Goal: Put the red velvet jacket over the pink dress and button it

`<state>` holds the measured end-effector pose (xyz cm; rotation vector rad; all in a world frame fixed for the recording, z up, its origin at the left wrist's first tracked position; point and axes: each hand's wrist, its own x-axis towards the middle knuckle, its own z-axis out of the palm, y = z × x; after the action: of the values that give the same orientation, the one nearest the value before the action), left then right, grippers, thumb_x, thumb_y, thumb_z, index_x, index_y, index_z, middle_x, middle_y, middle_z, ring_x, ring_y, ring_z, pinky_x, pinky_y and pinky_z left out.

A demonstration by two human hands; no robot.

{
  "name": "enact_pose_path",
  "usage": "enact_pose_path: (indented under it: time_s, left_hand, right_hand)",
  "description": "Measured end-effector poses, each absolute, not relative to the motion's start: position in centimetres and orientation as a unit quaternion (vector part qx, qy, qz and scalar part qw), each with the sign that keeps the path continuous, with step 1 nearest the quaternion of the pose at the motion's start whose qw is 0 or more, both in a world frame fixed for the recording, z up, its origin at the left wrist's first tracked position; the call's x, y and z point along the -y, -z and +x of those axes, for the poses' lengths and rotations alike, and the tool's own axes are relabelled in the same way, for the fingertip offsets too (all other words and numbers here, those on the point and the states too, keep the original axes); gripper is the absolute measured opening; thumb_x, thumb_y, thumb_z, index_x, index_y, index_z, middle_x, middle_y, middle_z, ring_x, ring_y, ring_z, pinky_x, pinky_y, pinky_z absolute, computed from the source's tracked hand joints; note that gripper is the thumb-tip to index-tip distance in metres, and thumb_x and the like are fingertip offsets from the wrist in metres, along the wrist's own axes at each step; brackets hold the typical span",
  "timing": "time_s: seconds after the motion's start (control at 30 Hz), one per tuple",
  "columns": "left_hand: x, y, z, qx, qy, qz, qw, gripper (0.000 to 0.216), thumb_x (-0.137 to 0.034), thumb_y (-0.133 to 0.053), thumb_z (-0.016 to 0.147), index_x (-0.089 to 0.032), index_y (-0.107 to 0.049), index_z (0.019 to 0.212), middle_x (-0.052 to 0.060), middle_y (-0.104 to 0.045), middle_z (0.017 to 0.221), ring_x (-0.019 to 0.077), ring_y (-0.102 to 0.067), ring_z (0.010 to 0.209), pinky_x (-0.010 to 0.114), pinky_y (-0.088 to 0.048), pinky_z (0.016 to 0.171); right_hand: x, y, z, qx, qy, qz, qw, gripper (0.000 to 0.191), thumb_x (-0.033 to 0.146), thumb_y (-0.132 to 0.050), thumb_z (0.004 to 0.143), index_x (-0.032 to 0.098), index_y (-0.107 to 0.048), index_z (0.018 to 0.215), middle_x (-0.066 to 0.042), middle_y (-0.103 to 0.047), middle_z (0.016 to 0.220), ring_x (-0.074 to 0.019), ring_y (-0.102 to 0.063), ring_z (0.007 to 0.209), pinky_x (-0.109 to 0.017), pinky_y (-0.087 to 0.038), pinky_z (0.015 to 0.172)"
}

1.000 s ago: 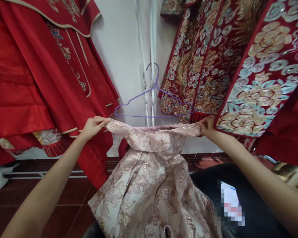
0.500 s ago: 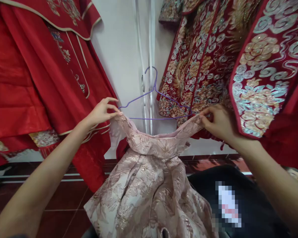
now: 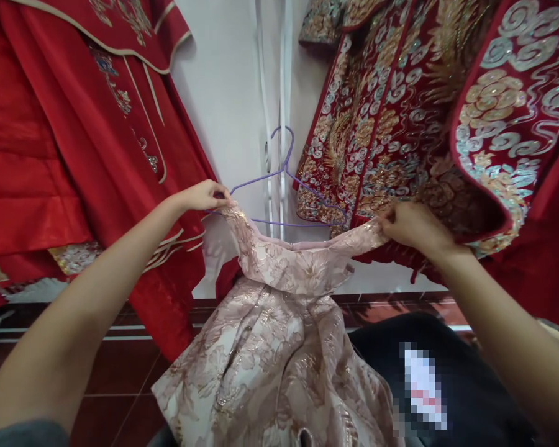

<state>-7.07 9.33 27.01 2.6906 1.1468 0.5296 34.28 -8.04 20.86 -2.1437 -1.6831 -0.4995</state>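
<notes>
A pink and gold brocade dress [image 3: 279, 323] hangs down between my arms. My left hand [image 3: 204, 195] pinches its left shoulder against the left end of a purple wire hanger [image 3: 284, 180]. My right hand [image 3: 412, 225] grips the dress's right shoulder just below the hanger's right end. The hanger's hook sits by a white rail [image 3: 274, 93] on the wall.
Plain red robes [image 3: 74, 143] hang close on the left. Heavily embroidered red and gold garments [image 3: 423, 105] hang on the right, one sleeve over my right wrist. A black surface [image 3: 470, 385] with a blurred white item lies lower right. Dark red floor tiles [image 3: 121, 385] are below.
Both hands have lifted the dress's shoulders up to the hanger. My left hand has closed onto the shoulder at the hanger's left end.
</notes>
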Motion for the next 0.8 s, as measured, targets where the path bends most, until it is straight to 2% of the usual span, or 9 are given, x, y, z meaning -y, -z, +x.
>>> enact_pose_path:
  time_s: [0.13,0.4,0.5,0.6,0.8]
  left_hand:
    - [-9.6,-27.7,-7.5,-0.392,-0.159,0.898,0.122,0.042,-0.053,-0.066,0.067,-0.015,-0.074,0.084,0.004,-0.070,0.075,0.0160,-0.060,0.070,0.024,-0.044,0.066]
    - [-10.2,-27.0,-7.1,-0.403,-0.185,0.877,0.184,0.035,-0.046,-0.070,0.065,-0.015,-0.074,0.082,0.005,-0.072,0.083,0.0174,-0.062,0.079,0.026,-0.045,0.077]
    - [-10.3,-26.9,-7.1,-0.403,-0.187,0.876,0.188,0.035,-0.047,-0.070,0.065,-0.016,-0.073,0.082,0.006,-0.071,0.084,0.0177,-0.061,0.079,0.027,-0.045,0.077]
    - [-10.1,-26.9,-7.1,-0.405,-0.191,0.876,0.178,0.034,-0.046,-0.069,0.066,-0.016,-0.073,0.080,0.006,-0.071,0.080,0.0183,-0.061,0.078,0.027,-0.045,0.074]
    - [-9.8,-26.8,-7.0,-0.409,-0.201,0.875,0.165,0.032,-0.044,-0.069,0.066,-0.016,-0.074,0.080,0.006,-0.069,0.074,0.0183,-0.060,0.075,0.028,-0.045,0.071]
  right_hand:
    - [6.1,-20.4,35.7,0.586,0.173,-0.780,0.135,0.017,0.016,-0.056,0.077,0.015,-0.071,0.068,-0.015,-0.070,0.073,-0.0288,-0.068,0.074,-0.033,-0.046,0.064]
    - [2.1,-19.4,34.8,0.583,0.171,-0.792,0.066,0.023,0.014,-0.056,0.077,0.010,-0.075,0.087,-0.020,-0.072,0.087,-0.0284,-0.068,0.080,-0.031,-0.045,0.061]
    - [1.7,-19.0,33.9,0.581,0.189,-0.788,0.069,0.027,0.013,-0.051,0.081,0.007,-0.074,0.094,-0.022,-0.072,0.091,-0.0275,-0.068,0.082,-0.030,-0.044,0.063]
    - [1.5,-18.6,33.6,0.580,0.201,-0.786,0.070,0.026,0.014,-0.051,0.082,0.008,-0.074,0.092,-0.022,-0.071,0.089,-0.0281,-0.068,0.081,-0.031,-0.045,0.065]
    - [0.9,-18.3,35.0,0.616,0.195,-0.750,0.143,0.024,0.016,-0.053,0.083,0.015,-0.075,0.093,-0.014,-0.074,0.089,-0.0251,-0.068,0.083,-0.031,-0.047,0.070]
